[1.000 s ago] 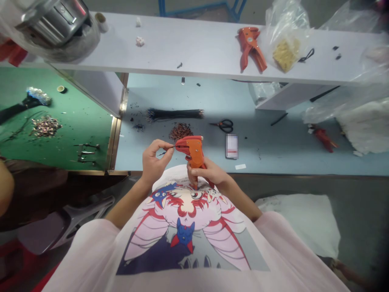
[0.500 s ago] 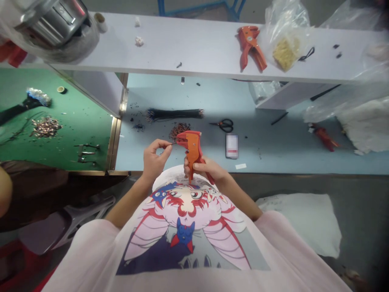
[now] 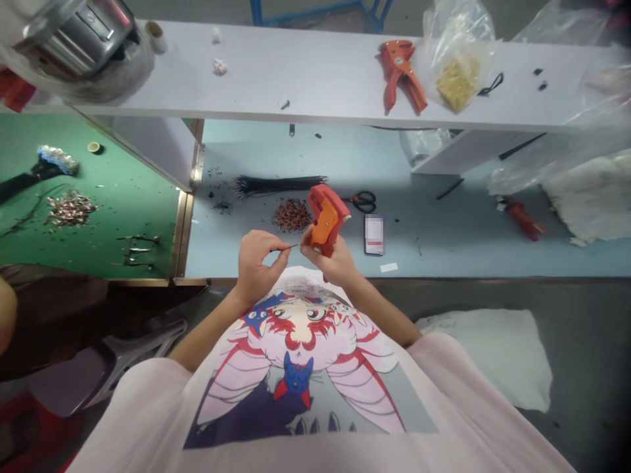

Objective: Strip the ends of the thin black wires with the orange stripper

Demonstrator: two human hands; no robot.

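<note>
Pinching a thin black wire in the left hand, just beside an orange wire stripper clenched in the right hand, both held above the near edge of a pale blue bench. Lying to the right, a flat card with an unreadable blurred label; beyond, black scissors; grey floor below.

A thin wire spanned the narrow gap between the left hand and the right hand. Ahead of the left hand lay a heap of wire bits and a black wire bundle, both low enough to pass over. Right of the right hand, scissors and a phone stood in the way, and farther forward a white shelf overhung the reach
</note>
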